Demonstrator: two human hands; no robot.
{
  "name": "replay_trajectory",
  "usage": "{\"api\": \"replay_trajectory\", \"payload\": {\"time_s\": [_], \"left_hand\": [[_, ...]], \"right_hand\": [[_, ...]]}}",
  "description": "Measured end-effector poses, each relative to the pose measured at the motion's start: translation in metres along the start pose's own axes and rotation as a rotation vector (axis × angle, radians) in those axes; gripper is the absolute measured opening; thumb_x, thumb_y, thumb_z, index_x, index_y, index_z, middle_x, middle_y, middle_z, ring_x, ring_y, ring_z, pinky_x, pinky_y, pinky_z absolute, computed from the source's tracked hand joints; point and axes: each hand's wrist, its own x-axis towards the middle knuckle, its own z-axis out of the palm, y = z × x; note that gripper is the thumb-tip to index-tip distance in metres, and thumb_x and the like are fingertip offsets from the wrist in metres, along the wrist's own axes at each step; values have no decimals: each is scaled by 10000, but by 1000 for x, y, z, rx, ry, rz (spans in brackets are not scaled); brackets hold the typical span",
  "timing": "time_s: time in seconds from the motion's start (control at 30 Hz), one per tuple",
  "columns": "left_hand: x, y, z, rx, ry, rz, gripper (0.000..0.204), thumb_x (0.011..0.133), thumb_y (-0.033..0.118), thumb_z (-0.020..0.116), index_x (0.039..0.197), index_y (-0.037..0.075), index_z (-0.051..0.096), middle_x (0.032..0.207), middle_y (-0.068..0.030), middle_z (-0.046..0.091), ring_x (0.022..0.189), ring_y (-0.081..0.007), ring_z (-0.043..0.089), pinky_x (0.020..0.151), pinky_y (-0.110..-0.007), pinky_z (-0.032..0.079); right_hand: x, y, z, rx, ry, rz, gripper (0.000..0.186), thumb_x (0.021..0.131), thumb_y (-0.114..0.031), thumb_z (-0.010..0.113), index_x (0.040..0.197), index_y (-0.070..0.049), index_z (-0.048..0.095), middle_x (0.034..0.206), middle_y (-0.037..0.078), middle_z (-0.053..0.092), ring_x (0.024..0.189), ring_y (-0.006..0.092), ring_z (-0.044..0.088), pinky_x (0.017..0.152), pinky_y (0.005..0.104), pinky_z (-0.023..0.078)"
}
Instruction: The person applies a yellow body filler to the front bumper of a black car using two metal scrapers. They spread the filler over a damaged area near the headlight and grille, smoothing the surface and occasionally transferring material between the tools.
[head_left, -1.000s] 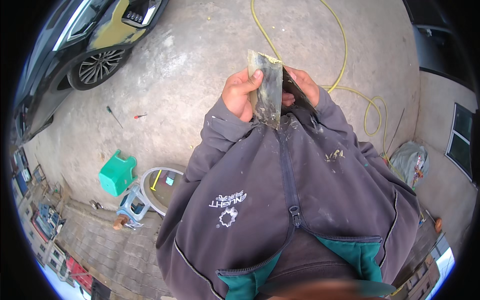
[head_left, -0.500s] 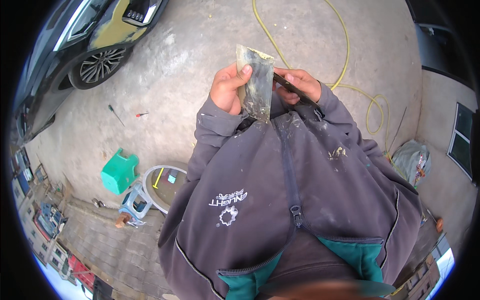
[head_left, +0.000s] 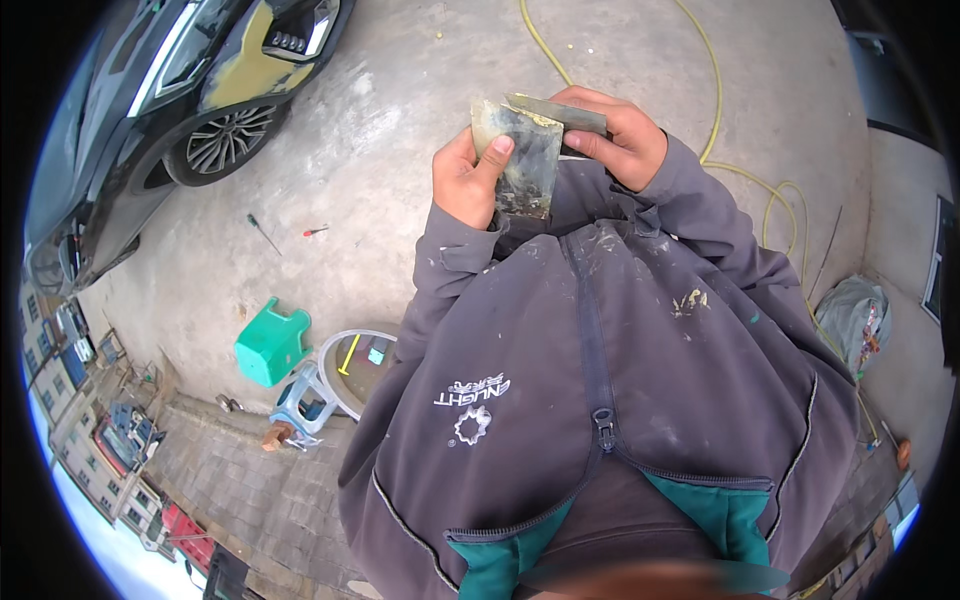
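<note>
Smeared flat plate (head_left: 530, 165), out in front of my grey jacket (head_left: 520, 340), is gripped in my left hand (head_left: 466, 180), thumb pressed over its face. My right hand (head_left: 630, 145), wrist turned inward, pinches a grey blade (head_left: 565, 112) sideways at the plate's upper edge. Beyond: concrete floor (head_left: 400, 110), then a dark, yellow-patched car (head_left: 235, 88).

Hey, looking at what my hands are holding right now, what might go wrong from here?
The yellow residue along the upper edge of the flat plate in your left hand could drop onto or smear your jacket.

The thin blade in your right hand is close to that plate, so a slip might scrape your left fingers.

The dark-handled tool on the floor might be a trip hazard.
</note>
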Motion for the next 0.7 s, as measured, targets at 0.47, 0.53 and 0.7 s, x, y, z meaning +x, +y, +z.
{"api": "replay_trajectory", "payload": {"time_s": [0.47, 0.53, 0.7], "left_hand": [[1, 19, 11, 207, 175, 161, 244, 902, 129, 561, 1053, -62, 578, 938, -85, 640, 843, -123, 571, 762, -255, 450], [6, 15, 7, 88, 225, 145, 270, 899, 127, 565, 1090, -63, 558, 995, -107, 626, 881, -143, 575, 797, -266, 447], [18, -9, 14, -229, 333, 343, 312, 927, 141, 527, 1177, -37, 471, 1101, -94, 569, 991, -127, 514, 872, -266, 402]], "right_hand": [[-20, 64, -5, -498, -48, 100, 386, 775, 54, 493, 1116, -90, 604, 1019, 105, 597, 880, 259, 598, 756, 327, 492], [-17, 65, -21, -299, 192, 445, 332, 805, 11, 501, 1116, -59, 593, 1031, 115, 608, 903, 232, 610, 765, 311, 492], [-3, 36, -1, 625, 451, 377, 368, 834, -58, 564, 1181, 48, 505, 1065, 119, 613, 986, 197, 581, 834, 332, 458]]}}
